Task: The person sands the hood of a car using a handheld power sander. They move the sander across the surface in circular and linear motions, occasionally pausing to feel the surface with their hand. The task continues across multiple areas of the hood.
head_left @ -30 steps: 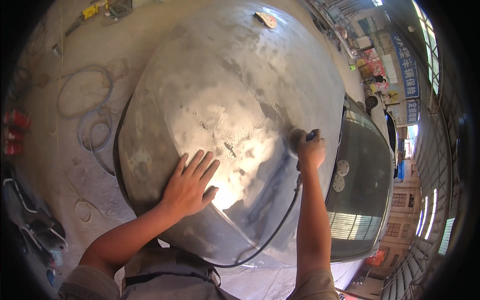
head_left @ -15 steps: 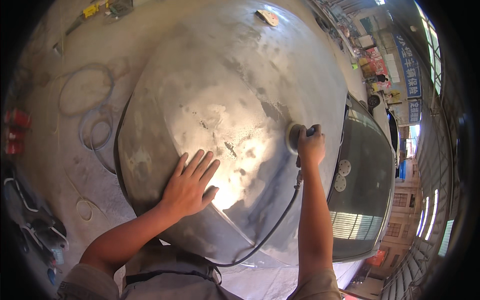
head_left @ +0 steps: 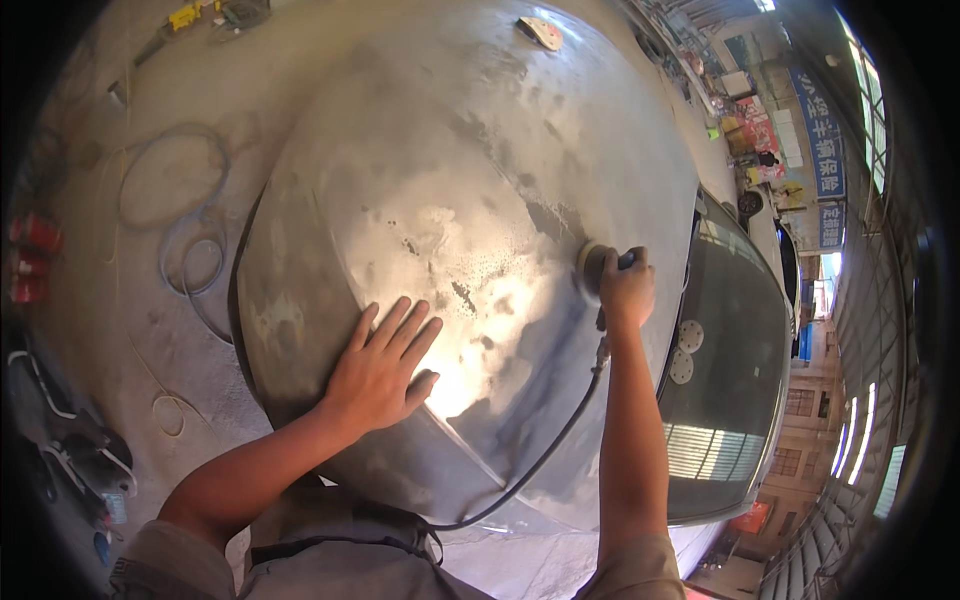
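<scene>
A car hood (head_left: 420, 160) fills the middle of the head view, its surface patchy in dull grey, bare bright and dark areas. My right hand (head_left: 628, 290) is wrapped round a round air sander (head_left: 592, 272), whose pad rests against the hood near the windshield. A dark air hose (head_left: 545, 455) runs from the sander's fitting back toward my waist. Lying flat on the hood, my left hand (head_left: 382, 370) has its fingers spread and holds nothing. The underside of the sander's pad is hidden.
Two perforated sanding discs (head_left: 686, 350) lie on the windshield (head_left: 730, 330). Another sanding pad or disc (head_left: 540, 33) sits at the hood's far end. Coiled hose (head_left: 190, 260) lies on the floor at left, near red containers (head_left: 35, 260) and a dark frame-like object (head_left: 75, 430).
The sander and my right hand have shifted very slightly to the right. My left hand stays in nearly the same place on the hood.
</scene>
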Demonstrator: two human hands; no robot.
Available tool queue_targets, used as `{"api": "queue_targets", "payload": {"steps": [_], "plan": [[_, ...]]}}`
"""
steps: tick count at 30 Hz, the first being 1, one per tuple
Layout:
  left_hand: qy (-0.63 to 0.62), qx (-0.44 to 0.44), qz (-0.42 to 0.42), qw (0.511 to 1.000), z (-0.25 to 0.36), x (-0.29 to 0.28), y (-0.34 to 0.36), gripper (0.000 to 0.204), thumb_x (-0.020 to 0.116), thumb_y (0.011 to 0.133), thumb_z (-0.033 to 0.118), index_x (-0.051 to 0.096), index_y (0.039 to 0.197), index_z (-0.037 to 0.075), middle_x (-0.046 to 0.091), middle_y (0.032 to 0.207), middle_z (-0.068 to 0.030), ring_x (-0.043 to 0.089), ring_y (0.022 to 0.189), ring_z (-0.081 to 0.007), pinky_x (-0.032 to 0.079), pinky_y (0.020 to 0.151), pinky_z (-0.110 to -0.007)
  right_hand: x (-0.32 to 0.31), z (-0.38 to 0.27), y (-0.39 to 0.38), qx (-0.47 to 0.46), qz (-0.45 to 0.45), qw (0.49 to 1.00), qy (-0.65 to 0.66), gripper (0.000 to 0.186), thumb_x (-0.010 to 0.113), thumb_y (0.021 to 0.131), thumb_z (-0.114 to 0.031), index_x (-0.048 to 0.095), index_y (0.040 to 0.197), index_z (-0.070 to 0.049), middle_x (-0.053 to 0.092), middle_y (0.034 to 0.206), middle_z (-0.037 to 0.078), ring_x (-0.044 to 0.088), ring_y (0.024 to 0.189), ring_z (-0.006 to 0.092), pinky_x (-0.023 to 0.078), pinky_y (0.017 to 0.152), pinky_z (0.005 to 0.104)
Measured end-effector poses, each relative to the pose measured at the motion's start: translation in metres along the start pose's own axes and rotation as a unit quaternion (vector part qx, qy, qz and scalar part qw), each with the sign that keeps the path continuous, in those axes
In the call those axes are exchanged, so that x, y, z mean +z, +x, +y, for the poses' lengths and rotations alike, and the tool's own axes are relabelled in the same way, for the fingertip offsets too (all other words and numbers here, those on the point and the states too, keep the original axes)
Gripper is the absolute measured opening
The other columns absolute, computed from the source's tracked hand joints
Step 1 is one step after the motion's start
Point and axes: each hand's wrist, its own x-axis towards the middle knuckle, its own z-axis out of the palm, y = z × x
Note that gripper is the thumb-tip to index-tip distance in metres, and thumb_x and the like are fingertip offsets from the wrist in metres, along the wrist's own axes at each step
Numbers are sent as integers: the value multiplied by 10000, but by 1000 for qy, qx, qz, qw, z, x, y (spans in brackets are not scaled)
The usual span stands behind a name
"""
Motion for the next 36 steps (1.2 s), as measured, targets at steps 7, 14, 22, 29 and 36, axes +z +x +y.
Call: {"api": "queue_targets", "payload": {"steps": [7, 14, 22, 29, 36], "plan": [[-6, -1, -4, 1000, 3, 0, -5, 696, 660, 1020, 446, 537, 1612, 101, 482, 1686, -160, 400, 1583, -357, 262, 1302, -598, 2, -4, 2, -7, 5, 1000, 7, 437, 669, 998, -502, 679, 1266, -157, 714, 1200, 203, 745, 1061, 460, 598, 897, 556], [-1, 0, 1, 1000, 1, 0, 1, 702, 664, 1019, 443, 528, 1620, 107, 485, 1685, -154, 401, 1582, -359, 268, 1300, -603, -5, -8, 2, 0, -1, 1000, 9, 436, 682, 988, -509, 680, 1258, -166, 719, 1180, 201, 745, 1064, 458, 596, 900, 555], [-8, -3, 0, 1000, 2, 1, -3, 704, 663, 1019, 440, 521, 1628, 117, 477, 1690, -153, 395, 1586, -354, 270, 1302, -596, -1, 3, -2, 10, -7, 1000, 7, 451, 675, 995, -515, 675, 1264, -154, 714, 1191, 211, 740, 1070, 465, 591, 915, 549], [-3, -9, -9, 1000, 1, 1, -4, 709, 665, 1020, 443, 514, 1634, 123, 474, 1692, -153, 385, 1593, -353, 263, 1307, -597, -9, 5, -26, -24, -19, 999, -9, 427, 674, 1002, -508, 675, 1245, -157, 709, 1181, 203, 739, 1044, 465, 589, 895, 555], [14, -1, 3, 1000, 1, -1, -2, 679, 602, 1053, 475, 517, 1629, 127, 495, 1673, -142, 403, 1579, -330, 271, 1309, -566, -26, 25, -81, -49, -54, 997, 16, 404, 703, 987, -486, 670, 1230, -166, 687, 1189, 204, 735, 1006, 476, 589, 858, 563]]}}
